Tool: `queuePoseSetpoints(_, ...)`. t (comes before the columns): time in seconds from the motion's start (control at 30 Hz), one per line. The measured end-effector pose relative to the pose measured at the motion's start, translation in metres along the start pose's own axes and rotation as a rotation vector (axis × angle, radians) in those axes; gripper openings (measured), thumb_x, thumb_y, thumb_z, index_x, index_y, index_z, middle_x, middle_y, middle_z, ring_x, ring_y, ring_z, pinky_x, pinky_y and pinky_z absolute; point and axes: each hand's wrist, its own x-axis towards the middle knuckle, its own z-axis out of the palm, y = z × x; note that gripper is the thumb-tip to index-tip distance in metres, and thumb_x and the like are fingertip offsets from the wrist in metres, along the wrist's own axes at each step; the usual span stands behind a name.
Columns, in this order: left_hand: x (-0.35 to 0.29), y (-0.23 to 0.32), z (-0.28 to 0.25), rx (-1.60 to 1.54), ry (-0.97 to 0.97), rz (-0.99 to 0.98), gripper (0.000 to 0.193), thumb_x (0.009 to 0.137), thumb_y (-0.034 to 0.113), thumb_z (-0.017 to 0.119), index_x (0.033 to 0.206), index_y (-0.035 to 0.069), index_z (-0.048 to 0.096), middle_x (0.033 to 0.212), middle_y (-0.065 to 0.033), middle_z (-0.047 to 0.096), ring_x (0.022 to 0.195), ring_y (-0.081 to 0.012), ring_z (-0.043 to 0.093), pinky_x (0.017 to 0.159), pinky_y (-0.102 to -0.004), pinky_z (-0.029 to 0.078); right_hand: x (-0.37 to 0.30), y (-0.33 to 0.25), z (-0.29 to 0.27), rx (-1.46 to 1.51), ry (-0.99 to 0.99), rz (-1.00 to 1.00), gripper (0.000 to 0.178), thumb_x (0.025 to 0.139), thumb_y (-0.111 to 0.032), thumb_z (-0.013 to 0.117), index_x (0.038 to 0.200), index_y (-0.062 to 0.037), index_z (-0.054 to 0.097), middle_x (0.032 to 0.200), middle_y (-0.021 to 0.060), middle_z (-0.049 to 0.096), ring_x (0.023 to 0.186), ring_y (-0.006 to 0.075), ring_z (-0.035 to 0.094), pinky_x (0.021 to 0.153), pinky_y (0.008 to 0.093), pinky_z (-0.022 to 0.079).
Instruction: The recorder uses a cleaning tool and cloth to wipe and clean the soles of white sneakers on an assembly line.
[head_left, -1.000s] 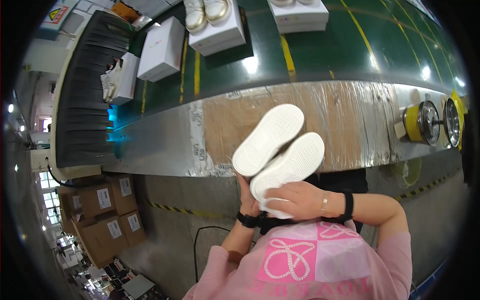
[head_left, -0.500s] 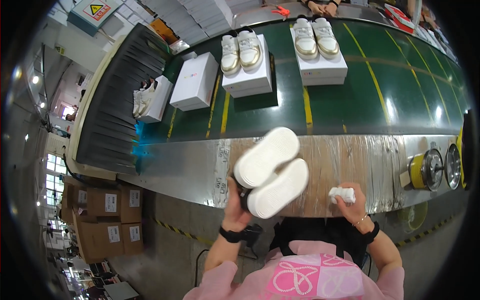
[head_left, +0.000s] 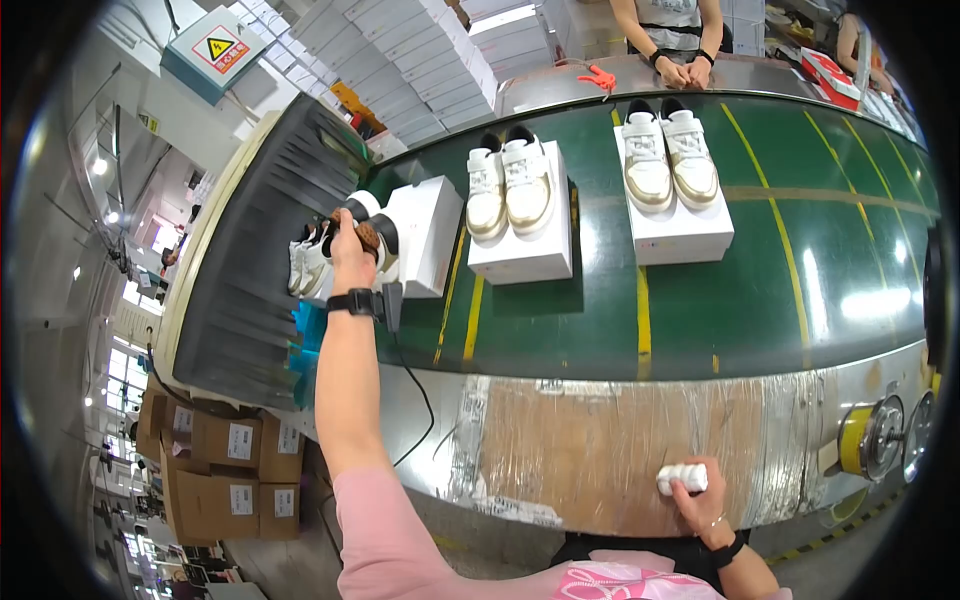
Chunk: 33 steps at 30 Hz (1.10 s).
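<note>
My left hand (head_left: 350, 250) reaches far out to the left over the belt, closed around a pair of sneakers (head_left: 384, 237) with dark collars. They are held against or just above a closed white shoebox (head_left: 428, 235); contact cannot be made out. Just left of them, white-and-gold sneakers (head_left: 300, 265) sit by the dark strip curtain. Near me, above the worktable, my right hand (head_left: 706, 500) is closed on a small white bumpy wad (head_left: 681, 479), whose material is unclear.
On the green conveyor belt (head_left: 800, 330), white-and-gold sneakers (head_left: 525, 185) and another such pair (head_left: 668, 160) stand on white boxes. Black strips (head_left: 240, 250) hang at the machine's mouth. A tape reel (head_left: 870, 440) is at the right. Across the belt, a person's hands (head_left: 685, 73) rest together.
My left hand has carried the sneakers from over the worktable out to the shoebox on the belt at the left. My right hand keeps the white wad. The view has tilted up.
</note>
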Motion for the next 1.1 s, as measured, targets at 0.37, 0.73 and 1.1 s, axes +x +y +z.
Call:
queuePoseSetpoints(0.37, 0.083, -0.089, 0.146, 0.788, -0.349, 0.340, 0.069, 0.085, 0.049, 0.068, 0.135, 0.005, 0.050, 0.099, -0.0134, 0.069, 0.091, -0.0212, 0.063, 0.078, -0.0347, 0.048, -0.006, 0.026, 0.006, 0.074, 0.091, 0.053, 0.034, 0.077, -0.009, 0.068, 0.104, 0.0004, 0.050, 0.092, 0.0147, 0.065, 0.081, 0.0215, 0.063, 0.075, 0.0338, 0.052)
queuePoseSetpoints(0.73, 0.007, -0.128, 0.255, 1.715, -0.486, 0.451, 0.072, 0.060, 0.053, 0.081, 0.123, 0.022, 0.062, 0.130, -0.0199, 0.056, 0.127, -0.0412, 0.044, 0.093, -0.0699, 0.036, -0.006, 0.035, 0.007, 0.173, 0.078, 0.039, 0.032, 0.075, -0.015, 0.077, 0.100, -0.0028, 0.062, 0.094, 0.0147, 0.071, 0.081, 0.0245, 0.070, 0.071, 0.0334, 0.056)
queuePoseSetpoints(1.1, -0.074, -0.065, 0.207, 1.310, -0.573, 0.848, 0.053, 0.055, 0.028, 0.085, 0.099, 0.008, 0.063, 0.098, -0.0150, 0.061, 0.097, -0.0367, 0.059, 0.083, -0.0521, 0.045, -0.006, 0.024, 0.002, 0.086, 0.183, -0.009, 0.037, 0.084, -0.029, 0.074, 0.112, -0.0101, 0.060, 0.094, 0.0090, 0.069, 0.083, 0.0215, 0.069, 0.075, 0.0320, 0.055)
